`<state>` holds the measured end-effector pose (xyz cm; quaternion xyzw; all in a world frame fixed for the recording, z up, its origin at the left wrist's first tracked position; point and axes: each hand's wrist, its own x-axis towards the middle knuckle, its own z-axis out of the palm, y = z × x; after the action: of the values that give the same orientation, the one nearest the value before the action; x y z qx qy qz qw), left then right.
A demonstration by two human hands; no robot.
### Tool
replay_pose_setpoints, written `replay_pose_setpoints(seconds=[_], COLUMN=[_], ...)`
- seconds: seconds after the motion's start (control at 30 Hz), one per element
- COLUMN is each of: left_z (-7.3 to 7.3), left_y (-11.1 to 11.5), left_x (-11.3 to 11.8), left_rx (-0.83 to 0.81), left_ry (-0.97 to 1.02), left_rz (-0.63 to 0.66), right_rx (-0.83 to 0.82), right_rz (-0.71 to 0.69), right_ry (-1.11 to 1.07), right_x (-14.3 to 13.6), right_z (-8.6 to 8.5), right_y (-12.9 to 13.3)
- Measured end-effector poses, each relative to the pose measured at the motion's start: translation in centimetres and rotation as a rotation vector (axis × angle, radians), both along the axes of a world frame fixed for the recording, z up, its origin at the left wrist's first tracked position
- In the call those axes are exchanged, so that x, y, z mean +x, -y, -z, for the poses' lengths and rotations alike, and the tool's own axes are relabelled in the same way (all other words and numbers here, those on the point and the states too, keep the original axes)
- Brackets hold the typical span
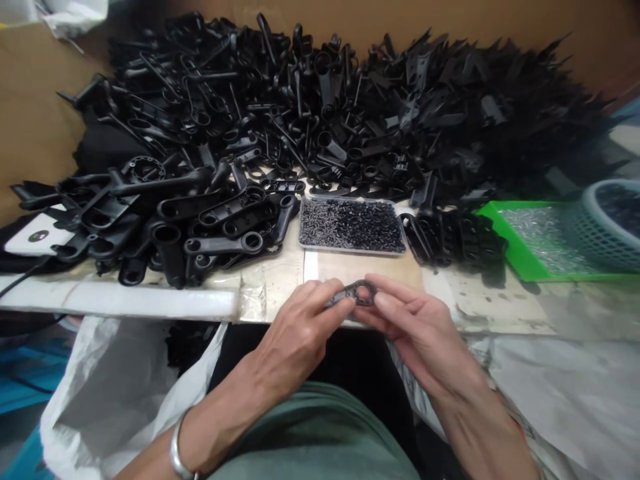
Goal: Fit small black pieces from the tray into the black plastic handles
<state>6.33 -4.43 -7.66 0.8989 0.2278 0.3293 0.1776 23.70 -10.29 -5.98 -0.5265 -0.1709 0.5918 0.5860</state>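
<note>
Both hands hold one black plastic part (364,292) with a ring-shaped end, just above the table's front edge. The narrower end of the part is pinched by my left hand (305,327), and a metal bangle circles that wrist. On the other side, my right hand (417,327) grips the ring end between thumb and fingers. Directly beyond the hands lies a clear shallow tray (353,225) of small metal and black pieces.
A large heap of black plastic parts (325,93) spans the back. More black arms (220,220) lie at left. Standing parts (457,240), a green tray (515,247) and a grey basket (605,223) are at right. A white sack (110,387) hangs below left.
</note>
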Motion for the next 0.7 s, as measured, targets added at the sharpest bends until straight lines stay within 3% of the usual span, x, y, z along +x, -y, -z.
replay_pose_setpoints(seconds=[0.23, 0.37, 0.43, 0.57, 0.7], left_z=[0.9, 0.3, -0.6, -2.1, -2.4], left_y=[0.0, -0.2, -0.5, -1.6, -2.5], left_x=[0.5, 1.4, 1.6, 0.3, -2.6], left_rx=[0.089, 0.084, 0.084, 0.149, 0.295], left_ry=[0.024, 0.009, 0.006, 0.023, 0.001], left_rz=[-0.020, 0.028, 0.038, -0.077, -0.219], right_rx=[0.019, 0.033, 0.035, 0.049, -0.056], right_rz=[0.005, -0.102, -0.163, -0.032, -0.068], right_ry=[0.076, 0.293, 0.516, 1.163, 1.752], right_x=[-0.8, 1.8, 4.7, 11.9, 16.1], right_z=[0.2, -1.4, -3.1, -6.6, -6.9], right_y=[-0.5, -0.9, -1.5, -4.0, -7.1])
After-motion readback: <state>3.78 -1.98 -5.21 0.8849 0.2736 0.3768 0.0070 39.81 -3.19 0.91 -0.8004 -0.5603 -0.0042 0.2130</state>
